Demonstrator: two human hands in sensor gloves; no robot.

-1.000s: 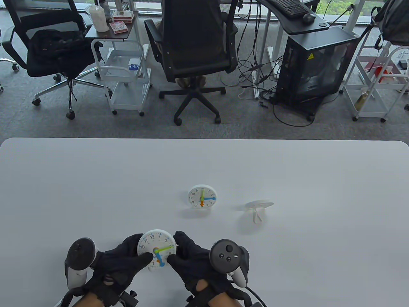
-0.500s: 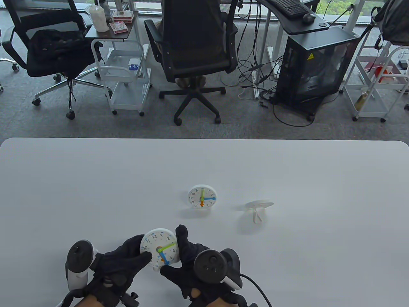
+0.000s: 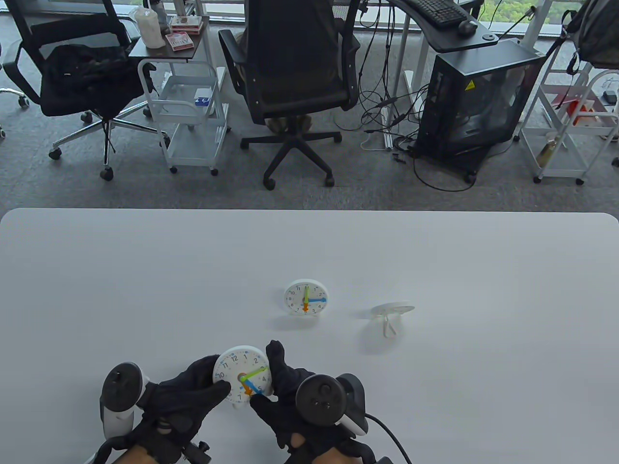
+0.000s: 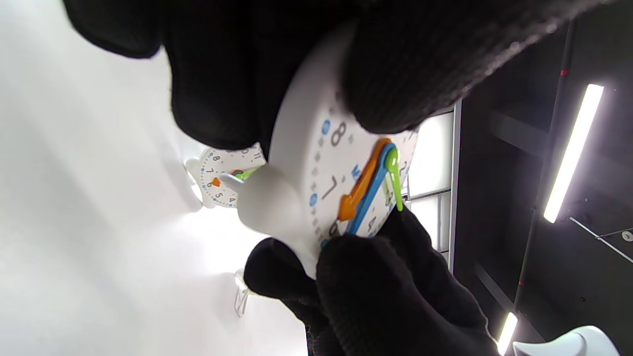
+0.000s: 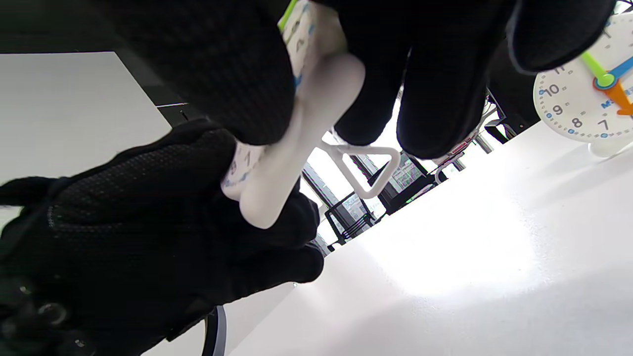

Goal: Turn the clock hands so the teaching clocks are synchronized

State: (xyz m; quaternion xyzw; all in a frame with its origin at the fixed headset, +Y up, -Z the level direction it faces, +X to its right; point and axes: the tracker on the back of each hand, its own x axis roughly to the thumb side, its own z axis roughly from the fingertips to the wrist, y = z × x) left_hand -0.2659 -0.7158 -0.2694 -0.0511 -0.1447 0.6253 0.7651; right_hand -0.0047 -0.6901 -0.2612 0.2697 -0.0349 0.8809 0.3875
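We have the near teaching clock (image 3: 242,377) lifted at the front edge of the counter (image 3: 435,251), face tipped up toward us so the numerals read easily. Our left hand (image 3: 188,391) grips its left rim, thumb pressed on the face around the 8 and 9, steadying the case so it won't spin with the pointers. Our right hand (image 3: 285,396) wraps the right rim, a fingertip (image 4: 356,257) touching the tip of the blue pointer (image 3: 253,388) near the 5, which looks like the one being pushed round. The green pointer (image 3: 255,372) sits toward the 3, the orange pointer (image 3: 247,386) toward the 6. The reference clock (image 3: 305,297) stands mid-counter facing us: green at 12, blue at 3, orange at 6. A third clock (image 3: 392,309) lies face down to its right, untouched.
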